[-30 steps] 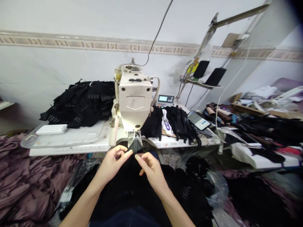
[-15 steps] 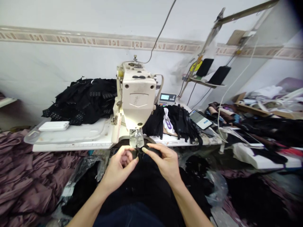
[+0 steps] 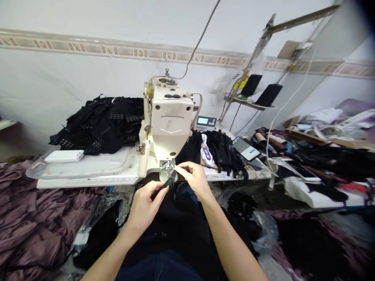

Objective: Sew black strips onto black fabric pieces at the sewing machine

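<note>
A short black fabric strap point(image 3: 170, 182) runs slantwise between my two hands, just in front of the sewing machine point(image 3: 171, 117). Its lower left end is pinched between the thumb and fingers of my left hand point(image 3: 148, 203). My right hand point(image 3: 193, 180) pinches the upper end, close beside the clear guard point(image 3: 166, 170) at the needle. Below the hands, black fabric point(image 3: 175, 222) hangs down over my lap. Whether the strap joins that fabric I cannot tell.
Black garment pieces point(image 3: 99, 125) are heaped left of the machine, behind a white box point(image 3: 64, 156) on a clear plastic tray point(image 3: 96, 168). To the right lie black straps point(image 3: 225, 152), a phone point(image 3: 246, 148) and a control panel point(image 3: 206, 122). Thread cones point(image 3: 268, 95) stand above.
My right hand has moved up and slightly left toward the needle guard. My left hand has closed on the strap, which is now stretched slantwise between both hands.
</note>
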Tool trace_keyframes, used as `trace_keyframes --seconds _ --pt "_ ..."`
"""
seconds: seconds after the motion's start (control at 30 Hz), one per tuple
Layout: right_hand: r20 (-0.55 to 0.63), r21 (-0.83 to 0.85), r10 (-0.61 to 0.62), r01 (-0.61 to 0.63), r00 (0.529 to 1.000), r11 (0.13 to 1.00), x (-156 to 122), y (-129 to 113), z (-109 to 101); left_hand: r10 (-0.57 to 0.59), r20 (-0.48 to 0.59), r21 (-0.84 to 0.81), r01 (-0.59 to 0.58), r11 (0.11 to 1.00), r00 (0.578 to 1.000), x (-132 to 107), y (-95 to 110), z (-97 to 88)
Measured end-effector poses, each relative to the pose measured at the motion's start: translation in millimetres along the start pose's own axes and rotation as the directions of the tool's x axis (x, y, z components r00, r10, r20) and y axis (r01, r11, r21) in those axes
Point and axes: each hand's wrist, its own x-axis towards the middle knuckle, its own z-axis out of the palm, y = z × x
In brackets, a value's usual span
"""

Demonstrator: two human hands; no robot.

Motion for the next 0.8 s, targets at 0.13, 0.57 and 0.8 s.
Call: trace_keyframes --seconds 0.13,0.57,0.8 --pt "0.016 -0.066 -0.057 0.058 0.998 0.996 21 5 -3 0.384 -0.025 0.381 -0.346 0.857 0.923 -8 -7 2.6" --pt "0.089 -0.314 -0.136 0.158 0.987 0.936 59 7 4 0.473 0.025 0.718 -0.344 0.605 0.881 -3 -3 22.4" --pt "0.062 -0.250 -0.094 0.107 0.994 0.962 62 14 9 0.414 0.028 0.676 -0.323 0.662 0.910 0 -4 21.7"
